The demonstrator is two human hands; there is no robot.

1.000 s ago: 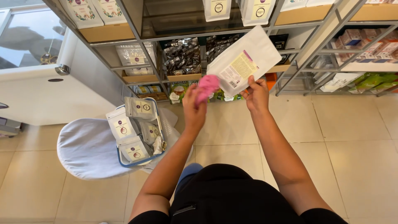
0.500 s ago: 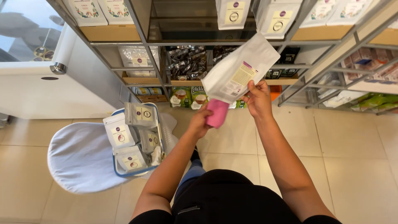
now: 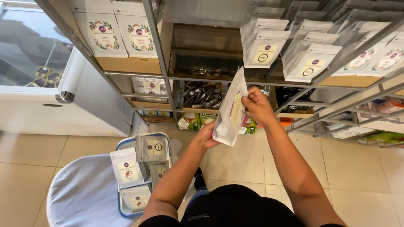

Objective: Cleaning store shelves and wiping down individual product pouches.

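White and flat, the stand-up paper pouch with a yellow label (image 3: 230, 111) sits tilted between my hands in front of the metal shelving (image 3: 160, 54). My left hand (image 3: 207, 136) grips its bottom corner; my right hand (image 3: 257, 105) pinches its upper edge. Below left, a blue-rimmed basket (image 3: 126, 143) holds similar white pouches (image 3: 127, 167) on a white-covered stool (image 3: 82, 195).
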